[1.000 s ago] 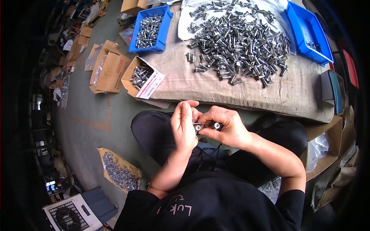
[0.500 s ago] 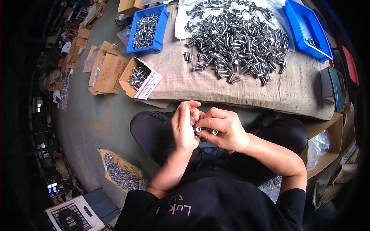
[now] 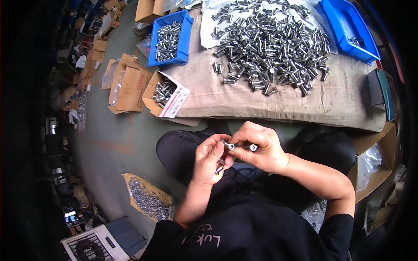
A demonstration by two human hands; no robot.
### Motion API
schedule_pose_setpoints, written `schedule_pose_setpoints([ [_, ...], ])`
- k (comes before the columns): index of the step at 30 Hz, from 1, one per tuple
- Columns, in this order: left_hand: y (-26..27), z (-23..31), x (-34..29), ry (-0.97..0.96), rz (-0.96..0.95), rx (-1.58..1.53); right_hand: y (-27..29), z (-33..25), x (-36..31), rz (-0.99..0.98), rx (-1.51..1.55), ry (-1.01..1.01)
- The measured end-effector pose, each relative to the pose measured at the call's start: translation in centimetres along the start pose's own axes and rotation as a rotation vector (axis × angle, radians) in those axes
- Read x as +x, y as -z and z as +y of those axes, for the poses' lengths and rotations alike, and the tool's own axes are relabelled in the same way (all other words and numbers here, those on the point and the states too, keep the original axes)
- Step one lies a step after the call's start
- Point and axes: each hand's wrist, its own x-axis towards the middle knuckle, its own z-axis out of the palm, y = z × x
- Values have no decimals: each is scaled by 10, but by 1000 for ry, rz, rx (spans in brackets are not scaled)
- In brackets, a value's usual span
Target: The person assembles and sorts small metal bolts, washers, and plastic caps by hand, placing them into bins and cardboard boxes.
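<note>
My left hand is closed, with a short shiny metal fitting tucked against its palm. Its fingertips and thumb meet a second, hollow-ended fitting between the two hands. My right hand is closed too, pinching that same piece while another hollow fitting sticks out from its fingers. Both hands are together above my lap, just short of the work surface's near edge. The inner ends of the pieces are hidden by my fingers. Beyond lies a large heap of similar metal fittings.
The heap rests on a cloth-covered surface. To its left are a blue bin and an open carton, both holding fittings; another blue bin sits far right. Small parts lie on a yellow sheet. A cardboard box stands right.
My left hand has rolled open somewhat and lowered, exposing the fitting at its palm. My right hand still pinches its pieces. The whole view has shifted slightly.
</note>
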Motion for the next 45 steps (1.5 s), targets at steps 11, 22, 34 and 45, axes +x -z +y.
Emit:
schedule_pose_setpoints([
  [11,0,11,-4,-14,37,-4,13,23,-9,-98,1133,-912],
  [22,12,16,-5,22,32,-97,13,29,-10,23,1263,-927],
  [34,21,15,-1,-229,65,132,11,34,-7,-25,1247,-994],
  [45,31,33,32,-240,288,14,11,40,-7,119,1077,-1045],
])
